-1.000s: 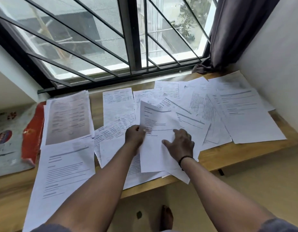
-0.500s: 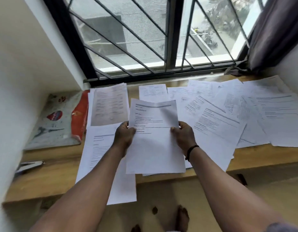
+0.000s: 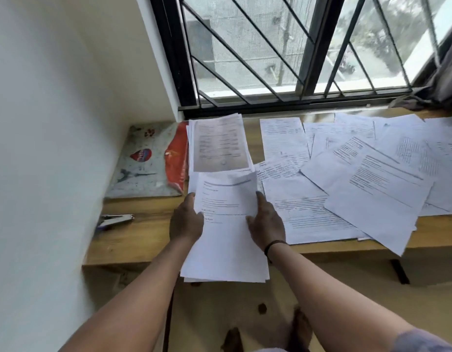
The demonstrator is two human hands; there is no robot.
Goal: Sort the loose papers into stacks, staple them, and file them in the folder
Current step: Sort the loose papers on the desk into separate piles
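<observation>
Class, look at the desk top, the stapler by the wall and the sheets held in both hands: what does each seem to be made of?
Desk top: wood or wood-look laminate, matte, grain streaks showing. Stapler: seemingly shiny metal with a darker, perhaps plastic base. Sheets: thin white printed paper, bending between the left hand and right hand.

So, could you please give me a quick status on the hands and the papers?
Left hand and right hand grip one sheet by its sides, over a near stack. Loose papers spread right. Stapler, folder untouched.
</observation>
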